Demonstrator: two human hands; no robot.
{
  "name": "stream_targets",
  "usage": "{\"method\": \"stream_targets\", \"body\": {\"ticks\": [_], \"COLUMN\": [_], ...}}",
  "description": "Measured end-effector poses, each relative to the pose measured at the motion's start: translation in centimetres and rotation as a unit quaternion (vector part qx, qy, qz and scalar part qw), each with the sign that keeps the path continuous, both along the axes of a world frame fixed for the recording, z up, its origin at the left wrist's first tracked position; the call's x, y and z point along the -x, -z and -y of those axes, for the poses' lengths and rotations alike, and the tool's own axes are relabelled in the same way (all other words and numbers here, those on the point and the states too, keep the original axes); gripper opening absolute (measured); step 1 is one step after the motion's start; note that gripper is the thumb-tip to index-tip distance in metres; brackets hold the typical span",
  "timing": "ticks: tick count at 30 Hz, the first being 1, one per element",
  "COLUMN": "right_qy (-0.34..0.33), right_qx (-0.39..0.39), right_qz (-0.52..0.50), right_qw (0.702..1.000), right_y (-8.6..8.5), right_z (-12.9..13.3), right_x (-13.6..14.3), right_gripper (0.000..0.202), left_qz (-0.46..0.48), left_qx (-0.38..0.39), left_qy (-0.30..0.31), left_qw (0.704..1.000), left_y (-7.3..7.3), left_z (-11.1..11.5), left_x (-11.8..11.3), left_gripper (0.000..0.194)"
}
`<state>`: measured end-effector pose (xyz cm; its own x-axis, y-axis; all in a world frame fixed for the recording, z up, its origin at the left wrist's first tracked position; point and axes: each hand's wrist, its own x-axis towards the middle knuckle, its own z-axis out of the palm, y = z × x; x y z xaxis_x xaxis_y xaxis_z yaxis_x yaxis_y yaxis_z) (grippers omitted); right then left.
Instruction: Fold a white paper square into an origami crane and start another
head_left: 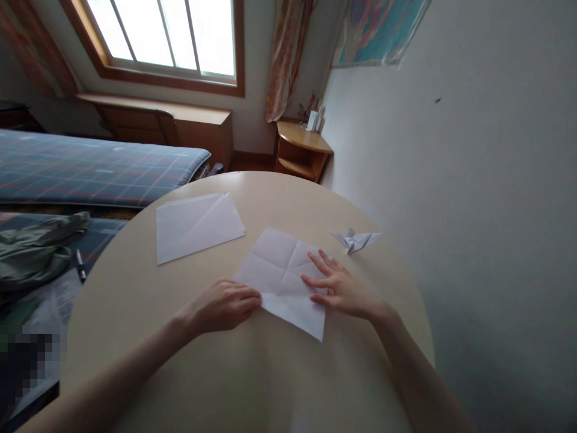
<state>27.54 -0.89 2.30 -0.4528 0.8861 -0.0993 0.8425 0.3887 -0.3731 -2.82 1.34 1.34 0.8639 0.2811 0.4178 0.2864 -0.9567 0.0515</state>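
Observation:
A creased white sheet of paper [279, 264] lies on the round cream table [180, 373], with fold lines crossing near its middle. My left hand [229, 304] is closed at the sheet's near left edge, fingers bent together and gripping that edge. Spread over the right part of the same sheet, the fingers of my right hand [336, 285] are apart and rest on the paper. The near edge of the sheet seems folded over in a narrow strip. A folded paper crane [354, 240] sits just beyond my right hand.
More white paper [198, 225] lies at the table's back left. A bed with a plaid mattress [99, 168] stands to the left, with cloth, papers and a pen [81, 264] nearby. A wall [487, 210] runs along the right; a corner shelf [304, 137] is behind the table.

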Motion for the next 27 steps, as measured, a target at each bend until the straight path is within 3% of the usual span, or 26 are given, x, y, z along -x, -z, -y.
{"method": "stream_targets", "body": {"ticks": [6,10,14,18,22,24,27], "right_qy": [-0.086,-0.103,-0.062,-0.025,-0.014,-0.013,-0.011], "right_qx": [0.09,0.138,0.134,0.124,0.094,0.067,0.04], "right_qz": [0.027,0.051,0.069,0.089,0.103,0.104,0.109], "right_qw": [0.992,0.984,0.987,0.988,0.99,0.992,0.993], "right_y": [-1.2,-1.6,-1.9,-2.3,-2.6,-2.8,-3.0], "right_z": [1.2,1.9,2.7,3.4,3.9,4.1,4.2], "right_x": [2.0,3.3,4.1,4.8,5.5,5.8,6.2], "right_gripper": [0.078,0.086,0.08,0.076,0.072,0.068,0.066], "left_qz": [-0.063,-0.066,-0.034,-0.022,-0.062,-0.077,-0.085], "left_qx": [-0.025,-0.03,-0.005,0.078,0.072,0.059,0.034], "left_qy": [-0.132,-0.188,-0.171,-0.131,-0.128,-0.116,-0.078], "left_qw": [0.989,0.98,0.985,0.988,0.987,0.989,0.993], "left_y": [0.1,0.0,-0.2,0.2,1.2,1.5,1.5], "left_z": [-2.0,-2.6,-1.6,1.0,3.4,3.7,3.4], "left_x": [2.0,2.3,1.5,0.2,-0.8,-1.1,-1.3], "left_gripper": [0.02,0.028,0.032,0.031,0.072,0.067,0.046]}}
